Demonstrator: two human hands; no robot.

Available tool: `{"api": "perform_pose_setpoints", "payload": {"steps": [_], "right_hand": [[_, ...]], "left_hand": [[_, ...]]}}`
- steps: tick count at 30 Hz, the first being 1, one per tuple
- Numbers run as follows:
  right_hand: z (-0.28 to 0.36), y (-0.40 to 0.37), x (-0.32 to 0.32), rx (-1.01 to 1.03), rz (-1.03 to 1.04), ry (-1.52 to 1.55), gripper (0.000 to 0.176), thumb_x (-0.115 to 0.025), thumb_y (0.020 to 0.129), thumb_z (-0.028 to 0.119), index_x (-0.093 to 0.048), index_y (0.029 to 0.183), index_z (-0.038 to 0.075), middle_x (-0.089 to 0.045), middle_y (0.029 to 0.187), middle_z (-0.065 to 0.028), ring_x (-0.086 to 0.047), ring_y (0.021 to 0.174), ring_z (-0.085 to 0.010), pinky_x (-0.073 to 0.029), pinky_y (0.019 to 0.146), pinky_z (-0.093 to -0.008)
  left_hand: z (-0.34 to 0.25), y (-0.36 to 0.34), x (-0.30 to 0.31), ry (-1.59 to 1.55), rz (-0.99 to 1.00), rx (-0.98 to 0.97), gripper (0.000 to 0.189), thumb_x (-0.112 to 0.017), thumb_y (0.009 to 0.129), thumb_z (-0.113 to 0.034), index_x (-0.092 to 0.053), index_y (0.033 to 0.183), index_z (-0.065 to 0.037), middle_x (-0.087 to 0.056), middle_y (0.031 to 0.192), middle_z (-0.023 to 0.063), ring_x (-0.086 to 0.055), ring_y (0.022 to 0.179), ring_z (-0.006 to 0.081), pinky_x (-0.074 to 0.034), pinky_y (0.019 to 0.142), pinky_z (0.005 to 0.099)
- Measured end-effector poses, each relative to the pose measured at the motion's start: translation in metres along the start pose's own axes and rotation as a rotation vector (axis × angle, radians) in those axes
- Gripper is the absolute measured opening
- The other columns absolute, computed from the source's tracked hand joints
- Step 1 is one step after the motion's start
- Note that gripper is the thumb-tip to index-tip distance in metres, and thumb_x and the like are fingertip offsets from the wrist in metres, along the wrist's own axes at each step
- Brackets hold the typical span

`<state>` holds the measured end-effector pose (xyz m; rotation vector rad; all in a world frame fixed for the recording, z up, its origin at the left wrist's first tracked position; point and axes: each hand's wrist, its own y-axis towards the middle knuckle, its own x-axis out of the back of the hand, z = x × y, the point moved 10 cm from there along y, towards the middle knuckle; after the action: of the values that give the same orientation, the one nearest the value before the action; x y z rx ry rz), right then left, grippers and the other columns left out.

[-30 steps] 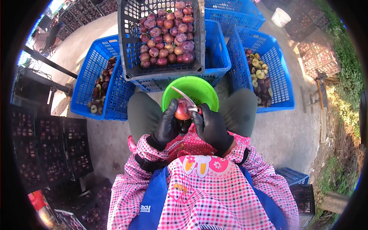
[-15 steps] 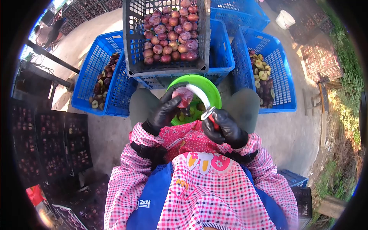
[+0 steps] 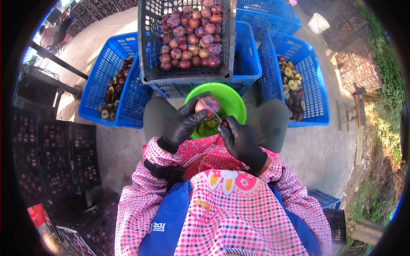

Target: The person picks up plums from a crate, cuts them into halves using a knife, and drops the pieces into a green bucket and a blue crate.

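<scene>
A reddish-purple plum [image 3: 208,107] is held in my left hand [image 3: 181,126], which wears a black glove. My right hand [image 3: 242,141], gloved in black too, grips a knife by its handle. The thin blade of the knife [image 3: 209,107] lies across the plum, seen nearly edge-on. Both hands are over a bright green bowl [image 3: 236,100] between my knees, with cut yellowish pieces at its bottom. Beyond the bowl, a black crate [image 3: 188,79] holds many whole plums.
The black crate rests on a blue crate [image 3: 252,77]. Blue crates at left [image 3: 96,85] and right [image 3: 316,85] hold cut plums. Stacked dark crates [image 3: 57,153] stand at far left. A white bucket [image 3: 318,23] is at back right. Part of a person [image 3: 57,34] shows at upper left.
The knife has turned and moved left, from beside the plum to across it. My right hand has come closer to my left hand, and the plum now shows a different side.
</scene>
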<state>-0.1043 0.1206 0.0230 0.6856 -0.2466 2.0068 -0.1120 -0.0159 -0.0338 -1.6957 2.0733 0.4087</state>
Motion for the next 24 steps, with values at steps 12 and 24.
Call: {"api": "perform_pose_setpoints", "payload": {"steps": [12,24], "right_hand": [[-0.020,-0.002,-0.020,0.007,-0.097,-0.166,0.027,-0.052,0.099,0.030,-0.054,0.103,0.003,-0.062,0.064,-0.0191,-0.061,0.057,-0.0409,-0.047,0.052,-0.0514],[-0.017,-0.005,-0.017,0.071,-0.180,-0.115,0.030,-0.057,0.096,0.027,-0.054,0.109,0.000,-0.064,0.068,-0.0197,-0.063,0.059,-0.0397,-0.049,0.053,-0.0495]], "left_hand": [[0.012,-0.001,-0.007,-0.001,-0.026,0.073,0.062,-0.061,0.097,-0.027,-0.035,0.144,0.003,-0.050,0.137,0.0124,-0.049,0.127,0.0211,-0.035,0.110,0.0354],[0.026,-0.002,-0.028,-0.351,-0.033,0.130,0.054,-0.049,0.102,-0.042,-0.043,0.138,-0.002,-0.054,0.132,0.0121,-0.055,0.119,0.0191,-0.043,0.104,0.0352]]}}
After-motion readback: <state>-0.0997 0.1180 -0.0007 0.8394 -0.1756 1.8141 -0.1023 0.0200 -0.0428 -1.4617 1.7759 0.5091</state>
